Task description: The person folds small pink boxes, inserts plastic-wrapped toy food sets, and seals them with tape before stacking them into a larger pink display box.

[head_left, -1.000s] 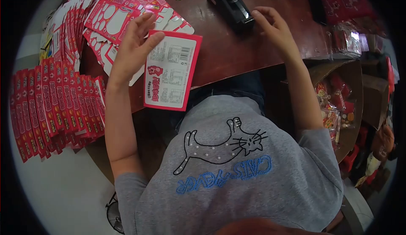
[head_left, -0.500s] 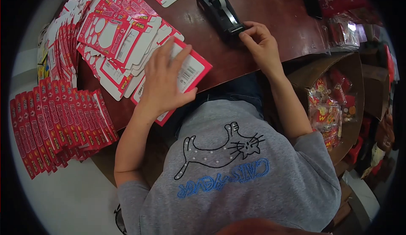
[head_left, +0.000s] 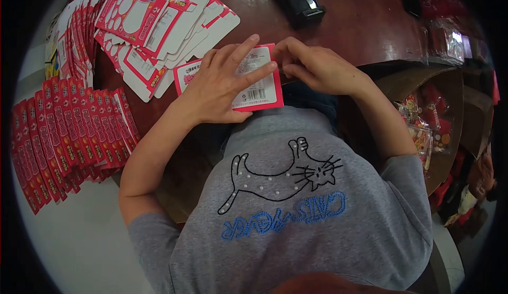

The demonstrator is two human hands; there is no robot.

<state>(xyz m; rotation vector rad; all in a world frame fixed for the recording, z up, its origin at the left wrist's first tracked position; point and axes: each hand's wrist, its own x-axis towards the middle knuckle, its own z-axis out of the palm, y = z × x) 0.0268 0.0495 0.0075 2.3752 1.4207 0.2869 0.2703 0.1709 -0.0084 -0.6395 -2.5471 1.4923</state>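
A flat red-and-white printed carton, with a barcode on its upper face, lies level at the table's near edge. Across it spreads my left hand, the fingers over the printed face and the thumb along the near side, gripping it. At the carton's right end is my right hand, its thumb and index finger pinched together against or close to the edge. Whatever may be between those fingertips is too small or hidden to make out. Beyond the right hand stands a black tape dispenser with a roll of clear tape.
Flat, unfolded cartons lie piled on the table at the far left. A stack of red cartons stands at the left. On the right, a cardboard box holds small clear packets.
My right hand has left the tape dispenser and come to the carton's right end. The carton has turned level under my left hand and shifted right. The view has tilted slightly.
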